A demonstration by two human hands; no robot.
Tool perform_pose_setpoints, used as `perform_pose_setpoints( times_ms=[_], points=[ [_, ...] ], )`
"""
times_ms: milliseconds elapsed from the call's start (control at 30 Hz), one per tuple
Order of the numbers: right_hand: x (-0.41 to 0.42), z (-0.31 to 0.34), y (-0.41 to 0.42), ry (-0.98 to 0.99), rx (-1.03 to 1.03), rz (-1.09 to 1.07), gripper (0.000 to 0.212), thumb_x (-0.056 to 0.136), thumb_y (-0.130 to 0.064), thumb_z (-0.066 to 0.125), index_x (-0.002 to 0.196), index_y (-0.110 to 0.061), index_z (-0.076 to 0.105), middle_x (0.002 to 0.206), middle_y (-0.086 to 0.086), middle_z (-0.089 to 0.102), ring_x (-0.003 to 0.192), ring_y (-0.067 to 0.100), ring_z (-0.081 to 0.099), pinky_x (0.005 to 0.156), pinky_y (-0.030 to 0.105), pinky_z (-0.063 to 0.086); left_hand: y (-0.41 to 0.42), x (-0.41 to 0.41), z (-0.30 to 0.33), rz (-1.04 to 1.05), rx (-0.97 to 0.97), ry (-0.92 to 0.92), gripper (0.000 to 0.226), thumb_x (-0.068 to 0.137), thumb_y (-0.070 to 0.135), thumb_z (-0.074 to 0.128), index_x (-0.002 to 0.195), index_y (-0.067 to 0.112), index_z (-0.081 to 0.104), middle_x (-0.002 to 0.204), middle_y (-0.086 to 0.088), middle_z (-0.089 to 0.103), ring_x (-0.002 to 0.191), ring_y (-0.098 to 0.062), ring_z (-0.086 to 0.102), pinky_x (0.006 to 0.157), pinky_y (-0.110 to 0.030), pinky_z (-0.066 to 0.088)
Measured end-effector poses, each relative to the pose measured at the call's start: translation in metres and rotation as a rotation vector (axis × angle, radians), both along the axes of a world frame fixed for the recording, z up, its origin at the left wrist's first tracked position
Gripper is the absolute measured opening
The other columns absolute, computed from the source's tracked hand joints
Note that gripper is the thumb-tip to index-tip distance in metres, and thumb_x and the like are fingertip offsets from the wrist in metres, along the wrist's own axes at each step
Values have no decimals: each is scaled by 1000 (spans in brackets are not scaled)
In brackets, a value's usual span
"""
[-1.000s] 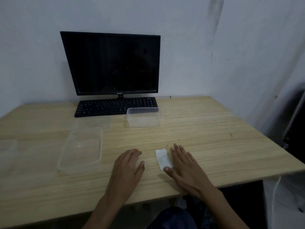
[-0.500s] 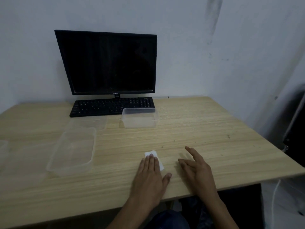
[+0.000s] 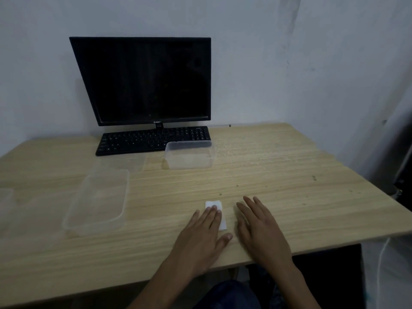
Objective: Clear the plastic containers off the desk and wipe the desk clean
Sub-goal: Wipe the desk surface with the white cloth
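A small white folded tissue (image 3: pixel 213 204) lies on the wooden desk (image 3: pixel 278 175) near its front edge. My left hand (image 3: pixel 204 233) lies flat on it, fingertips pressing its near part, fingers straight. My right hand (image 3: pixel 260 228) rests flat on the desk just right of the tissue, not touching it. A deep clear plastic container (image 3: pixel 189 155) stands in front of the keyboard's right end. A large shallow clear container (image 3: pixel 98 200) sits to the left. A flat clear piece (image 3: pixel 124 162) lies behind it. Another clear container (image 3: pixel 5 197) shows at the left edge.
A dark monitor (image 3: pixel 147 81) and a black keyboard (image 3: pixel 151 140) stand at the back against the wall. Small dark specks (image 3: pixel 314 178) dot the desk's right half. The desk's right edge drops off beside a dark object (image 3: pixel 401 175).
My left hand slid right and now covers the tissue, which lay beside my right hand's thumb. My right hand shifted right, off the tissue.
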State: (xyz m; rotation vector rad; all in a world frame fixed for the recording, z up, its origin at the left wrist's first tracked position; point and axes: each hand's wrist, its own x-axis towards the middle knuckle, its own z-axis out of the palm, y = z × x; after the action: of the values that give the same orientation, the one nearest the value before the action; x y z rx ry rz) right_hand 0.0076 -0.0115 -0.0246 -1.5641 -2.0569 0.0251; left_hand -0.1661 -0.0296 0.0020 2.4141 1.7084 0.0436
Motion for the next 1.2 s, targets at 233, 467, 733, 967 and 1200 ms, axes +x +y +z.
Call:
perform_pose_setpoints(
  times_ms=[233,467,733,967,1200],
  points=[
    [-2,-2,2,-3,15,-36,48,91,-33,33,126,-15,61,140,7,52,135,24,41,111,37,32,29,-22,3,125,21,-30,63,102,49,14,154,15,-1,162,1,-5,147,-6,-7,120,-30,-6],
    [1,-1,2,21,-32,-40,56,91,-30,22,136,-14,52,149,5,42,141,19,30,114,31,19,25,12,5,-98,80,-19,56,104,40,13,154,16,2,162,2,-2,147,-5,-4,116,-25,-11],
    [-1,0,2,-4,-63,-66,55,90,-30,23,132,-14,55,145,7,47,138,24,37,114,33,20,27,-23,5,100,101,47,58,104,40,11,154,13,-1,162,-1,-2,147,-8,-4,117,-29,-11],
    [0,2,2,59,-89,-52,51,96,-23,21,141,-17,44,153,2,33,144,16,20,115,25,9,57,0,2,-83,123,38,56,104,36,14,154,13,6,162,1,4,147,-6,0,117,-29,-12],
    [1,9,4,375,-62,-125,40,100,-6,38,138,-13,47,150,2,37,141,13,26,112,20,16,50,18,1,-288,145,33,55,104,38,12,154,19,1,161,6,-1,146,0,-5,118,-29,-13]
  ],
)
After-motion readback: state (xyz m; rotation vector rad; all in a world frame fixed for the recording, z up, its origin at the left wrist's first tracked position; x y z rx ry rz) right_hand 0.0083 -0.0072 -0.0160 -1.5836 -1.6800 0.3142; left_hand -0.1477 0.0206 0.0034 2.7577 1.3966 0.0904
